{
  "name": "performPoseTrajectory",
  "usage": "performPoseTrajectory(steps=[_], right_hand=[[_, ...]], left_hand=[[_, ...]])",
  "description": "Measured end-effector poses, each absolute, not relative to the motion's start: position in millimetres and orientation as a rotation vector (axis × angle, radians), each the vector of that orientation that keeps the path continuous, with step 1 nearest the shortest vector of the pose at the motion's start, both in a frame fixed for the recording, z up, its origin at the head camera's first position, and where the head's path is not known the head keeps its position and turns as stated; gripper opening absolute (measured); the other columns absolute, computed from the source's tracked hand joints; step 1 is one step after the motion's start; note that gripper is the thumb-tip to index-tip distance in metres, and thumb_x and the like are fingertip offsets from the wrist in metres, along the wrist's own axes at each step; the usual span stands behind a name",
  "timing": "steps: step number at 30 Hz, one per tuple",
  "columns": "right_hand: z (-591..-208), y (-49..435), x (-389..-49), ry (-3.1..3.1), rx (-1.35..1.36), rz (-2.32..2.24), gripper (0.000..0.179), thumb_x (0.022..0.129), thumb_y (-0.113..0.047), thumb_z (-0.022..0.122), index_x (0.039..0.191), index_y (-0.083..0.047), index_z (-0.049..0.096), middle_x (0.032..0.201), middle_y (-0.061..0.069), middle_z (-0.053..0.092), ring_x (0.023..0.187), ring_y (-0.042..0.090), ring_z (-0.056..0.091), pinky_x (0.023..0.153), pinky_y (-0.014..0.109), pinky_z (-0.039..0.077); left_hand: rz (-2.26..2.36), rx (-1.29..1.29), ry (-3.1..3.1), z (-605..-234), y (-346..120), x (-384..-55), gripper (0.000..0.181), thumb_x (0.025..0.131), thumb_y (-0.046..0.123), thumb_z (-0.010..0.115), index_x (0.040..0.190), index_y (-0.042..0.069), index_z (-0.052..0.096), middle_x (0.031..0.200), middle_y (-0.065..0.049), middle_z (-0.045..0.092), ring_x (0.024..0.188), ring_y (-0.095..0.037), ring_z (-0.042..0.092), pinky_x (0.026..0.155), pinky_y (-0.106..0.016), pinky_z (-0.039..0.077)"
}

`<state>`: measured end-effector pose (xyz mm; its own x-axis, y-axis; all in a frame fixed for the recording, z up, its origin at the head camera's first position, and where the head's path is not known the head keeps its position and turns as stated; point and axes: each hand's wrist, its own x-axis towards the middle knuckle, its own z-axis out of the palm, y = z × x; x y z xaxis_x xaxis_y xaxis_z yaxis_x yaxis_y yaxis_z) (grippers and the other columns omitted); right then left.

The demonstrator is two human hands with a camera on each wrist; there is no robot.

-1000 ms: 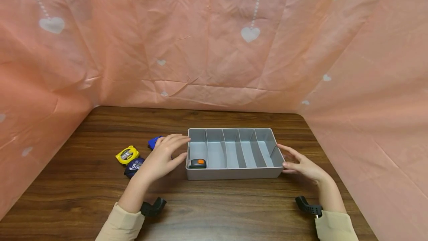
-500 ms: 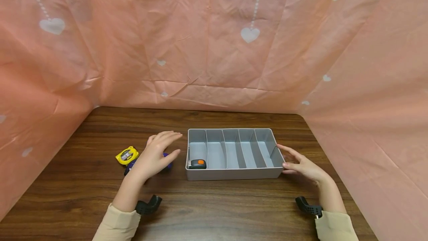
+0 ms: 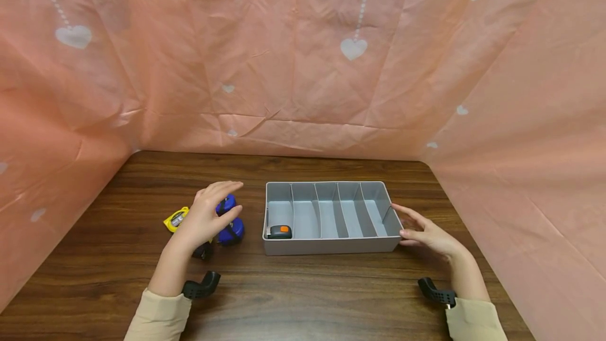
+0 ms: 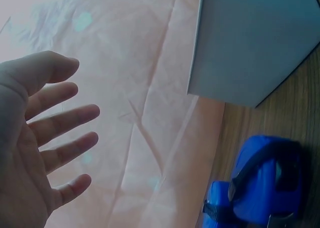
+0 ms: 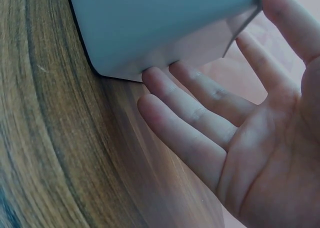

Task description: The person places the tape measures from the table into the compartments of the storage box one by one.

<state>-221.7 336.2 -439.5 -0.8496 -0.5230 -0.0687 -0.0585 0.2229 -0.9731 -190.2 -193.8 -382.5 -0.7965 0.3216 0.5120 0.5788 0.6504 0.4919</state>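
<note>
Left of the grey box (image 3: 331, 247), the left hand (image 3: 204, 216) hangs spread and empty by two blue tape measures (image 3: 232, 231) — probably stiff, slick, best pinched by their sides — while the right hand (image 3: 433, 234), fingers extended, touches the box's right end.

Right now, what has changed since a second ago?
The bare left hand moved leftward, away from the grey plastic divided box, exposing two blue rounded tape measures more fully. Unchanged: the right hand touching the box's right end; the dark orange-buttoned tape measure in its leftmost compartment.
</note>
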Motion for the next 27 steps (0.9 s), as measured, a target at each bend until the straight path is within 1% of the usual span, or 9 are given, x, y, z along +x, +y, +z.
performPoseTrajectory(steps=[5,15,18,22,25,27], right_hand=[[-440,336,-222,2.122,-0.530,-1.669,0.066,0.096,-0.004,0.055,0.152,-0.007,0.021,0.144,0.038,0.020,0.113,0.016,0.054,0.087,0.043,0.049],[-441,336,-222,2.117,-0.522,-1.673,0.067,0.095,-0.004,0.056,0.152,-0.007,0.020,0.144,0.038,0.019,0.111,0.015,0.056,0.087,0.043,0.049],[-440,336,-223,2.122,-0.519,-1.669,0.067,0.095,-0.004,0.056,0.152,-0.007,0.020,0.143,0.039,0.020,0.112,0.018,0.055,0.087,0.044,0.049],[-440,336,-223,2.129,-0.513,-1.663,0.067,0.095,-0.003,0.056,0.152,-0.007,0.021,0.144,0.039,0.020,0.115,0.026,0.053,0.088,0.047,0.048],[-441,337,-223,2.135,-0.514,-1.657,0.066,0.095,-0.002,0.055,0.152,-0.007,0.021,0.144,0.038,0.020,0.117,0.030,0.051,0.088,0.047,0.048],[-441,337,-223,2.139,-0.515,-1.656,0.066,0.095,-0.002,0.055,0.152,-0.007,0.021,0.144,0.038,0.021,0.117,0.030,0.051,0.087,0.047,0.049]], left_hand=[[-0.968,-0.687,-2.493,-383,-200,-190,0.051,0.085,0.015,0.073,0.132,0.009,0.057,0.132,-0.013,0.054,0.125,-0.032,0.044,0.099,-0.063,0.023],[-0.969,-0.688,-2.455,-383,-211,-192,0.052,0.083,0.012,0.074,0.131,0.005,0.057,0.130,-0.015,0.055,0.122,-0.035,0.045,0.096,-0.066,0.025],[-0.986,-0.666,-2.472,-383,-215,-192,0.053,0.083,0.013,0.074,0.132,0.006,0.056,0.131,-0.014,0.054,0.123,-0.035,0.044,0.097,-0.066,0.024],[-1.021,-0.659,-2.468,-383,-221,-192,0.054,0.083,0.013,0.075,0.133,0.006,0.055,0.132,-0.015,0.053,0.123,-0.036,0.044,0.098,-0.067,0.022],[-1.018,-0.670,-2.442,-383,-225,-192,0.054,0.082,0.012,0.076,0.132,0.005,0.056,0.131,-0.015,0.054,0.122,-0.036,0.045,0.097,-0.066,0.025],[-1.009,-0.673,-2.431,-384,-227,-192,0.054,0.082,0.011,0.076,0.132,0.005,0.056,0.130,-0.015,0.055,0.121,-0.036,0.046,0.097,-0.064,0.028]])
